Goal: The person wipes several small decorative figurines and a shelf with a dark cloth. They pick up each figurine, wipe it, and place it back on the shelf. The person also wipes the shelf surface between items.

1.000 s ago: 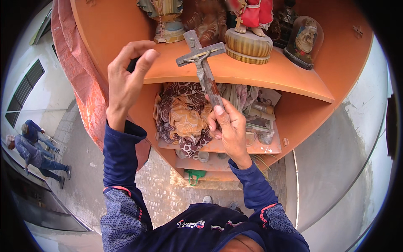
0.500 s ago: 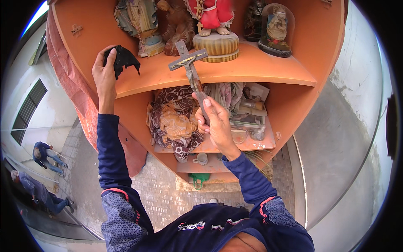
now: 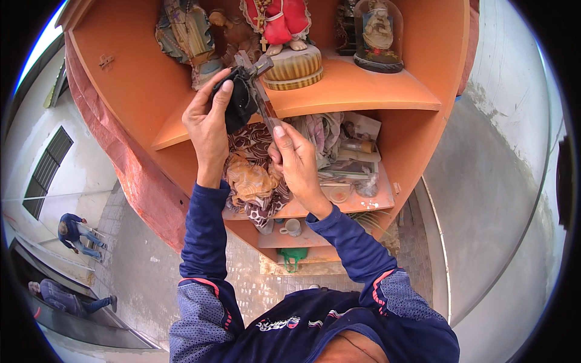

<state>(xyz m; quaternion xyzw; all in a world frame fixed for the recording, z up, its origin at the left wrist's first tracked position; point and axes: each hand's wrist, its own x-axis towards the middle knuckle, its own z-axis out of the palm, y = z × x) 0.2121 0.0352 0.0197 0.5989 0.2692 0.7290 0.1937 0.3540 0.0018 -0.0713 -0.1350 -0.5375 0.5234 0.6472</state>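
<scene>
My right hand (image 3: 293, 158) grips the lower end of a dark crucifix (image 3: 261, 97), tilted with its top toward the upper left. Against the crucifix's crossbar and side lies a black cloth (image 3: 241, 101), pinched between the thumb and fingers of my left hand (image 3: 209, 121). The cloth covers part of the crossbar and the figure on it. Both hands are raised in front of the upper shelf (image 3: 357, 91) of an orange cabinet. Just behind the crucifix's top stands a red-robed statue (image 3: 287, 30) on a round striped base.
A robed statue (image 3: 186, 36) and a brown kneeling figure (image 3: 236, 36) stand at the shelf's left, a glass-domed figurine (image 3: 378, 36) at its right. Below are bunched patterned cloths (image 3: 251, 178), a picture frame (image 3: 351, 166) and a mug (image 3: 292, 228). Two people (image 3: 78, 233) are at far left.
My left hand has moved right with the black cloth, bringing it onto the crucifix. The crucifix has shifted slightly left and turned, still in my right hand.
</scene>
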